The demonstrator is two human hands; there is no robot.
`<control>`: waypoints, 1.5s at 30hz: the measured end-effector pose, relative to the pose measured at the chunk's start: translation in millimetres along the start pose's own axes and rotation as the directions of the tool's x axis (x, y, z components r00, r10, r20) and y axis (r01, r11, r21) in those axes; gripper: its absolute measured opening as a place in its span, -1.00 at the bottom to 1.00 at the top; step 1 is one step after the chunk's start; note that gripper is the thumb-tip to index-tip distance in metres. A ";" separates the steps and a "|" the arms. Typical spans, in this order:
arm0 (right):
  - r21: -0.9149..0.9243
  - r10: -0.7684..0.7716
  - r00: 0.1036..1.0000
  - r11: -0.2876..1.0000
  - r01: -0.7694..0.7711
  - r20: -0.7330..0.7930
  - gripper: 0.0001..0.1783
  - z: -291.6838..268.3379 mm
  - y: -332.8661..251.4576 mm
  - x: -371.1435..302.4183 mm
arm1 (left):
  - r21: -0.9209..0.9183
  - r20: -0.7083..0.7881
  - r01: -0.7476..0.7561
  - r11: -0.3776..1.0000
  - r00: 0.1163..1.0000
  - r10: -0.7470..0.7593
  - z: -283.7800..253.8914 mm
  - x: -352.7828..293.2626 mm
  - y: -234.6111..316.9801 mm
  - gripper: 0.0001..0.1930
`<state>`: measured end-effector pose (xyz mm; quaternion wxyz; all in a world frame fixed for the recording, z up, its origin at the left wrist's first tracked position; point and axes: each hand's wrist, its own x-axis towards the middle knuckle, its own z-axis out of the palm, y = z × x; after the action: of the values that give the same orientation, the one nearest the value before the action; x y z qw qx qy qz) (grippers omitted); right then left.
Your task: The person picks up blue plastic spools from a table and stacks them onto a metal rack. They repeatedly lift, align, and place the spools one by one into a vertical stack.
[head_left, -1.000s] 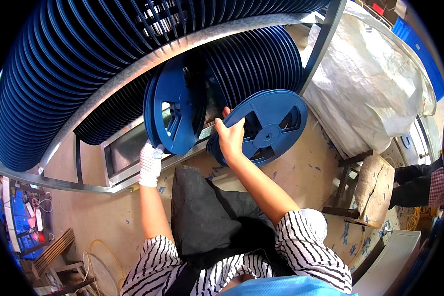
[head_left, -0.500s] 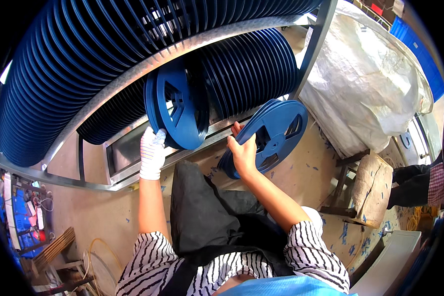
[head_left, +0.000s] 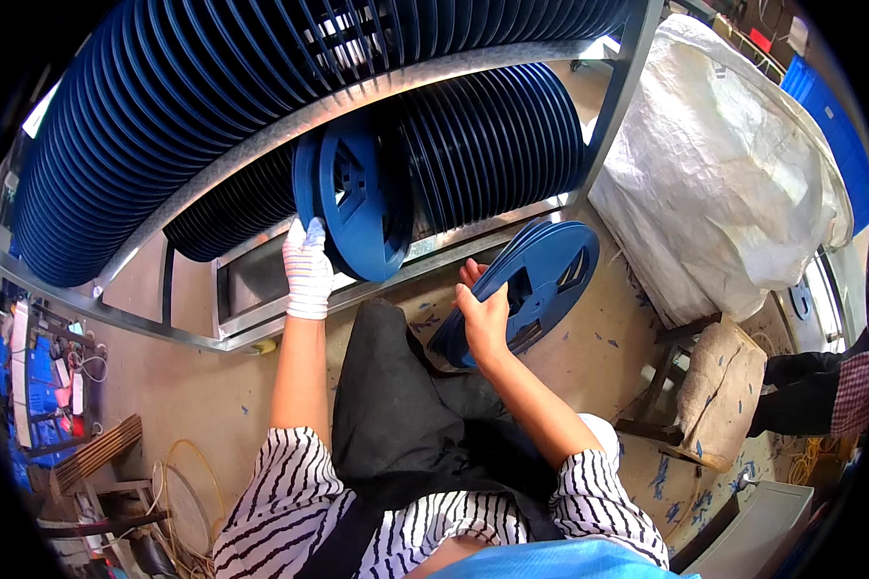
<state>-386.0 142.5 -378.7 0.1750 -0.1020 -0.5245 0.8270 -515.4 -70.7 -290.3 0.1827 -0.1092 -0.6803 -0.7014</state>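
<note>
Left hand, in a white glove, grips the lower edge of a blue reel that stands upright and pulled partway out of the lower row of reels on the metal rack. Fingers wrapped over the flange; I read it as a firm grasp, the reel tilted toward me.

Right hand, bare, clenched on the near rim of a second blue reel. That reel is clear of the rack, just below its front rail and leaning flat-ish over my dark apron. Thumb on top, fingers underneath and hidden.

Above the rack's middle rail, an upper row of reels packed tight, edge-on. Right of the rack, a big white woven sack; below that, a small wooden stool.

My judgement: this is mid-handling of reels at the lower shelf, one reel off the rack and one half out of its slot. The next move would call for keeping the half-drawn reel upright so its neighbours do not topple, and keeping the free reel's rim clear of the rail.
</note>
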 end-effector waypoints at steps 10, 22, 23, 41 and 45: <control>-0.011 -0.053 0.998 0.999 0.053 -0.019 -0.46 -13.0 -8.6 3.9 | -0.083 0.118 0.072 0.994 0.991 -0.062 19.1 -5.8 27.1 -0.66; 0.018 -0.007 0.989 1.000 0.004 0.148 -0.27 20.7 -21.5 -20.0 | -0.235 0.139 0.306 0.922 0.950 -0.280 77.1 -90.6 42.7 -0.71; -0.043 -0.011 0.982 0.999 0.019 0.187 -0.26 19.6 -22.0 -18.7 | -0.280 0.159 0.325 0.903 0.944 -0.291 79.5 -93.5 44.9 -0.71; 0.004 -0.010 0.971 1.000 0.010 0.239 -0.36 14.8 -55.7 -1.7 | -0.099 0.324 0.395 0.913 0.881 -0.346 61.6 -96.7 51.3 -0.69; 0.009 0.076 0.973 0.997 -0.080 0.218 -0.36 7.0 -86.0 -15.0 | -0.247 0.241 0.415 0.876 0.902 -0.359 37.1 -82.0 50.9 -0.67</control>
<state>-359.0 164.2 -298.3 0.0849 -0.0297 -0.5286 0.8441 -423.8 -25.4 -274.8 -0.0450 -0.0619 -0.5913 -0.8028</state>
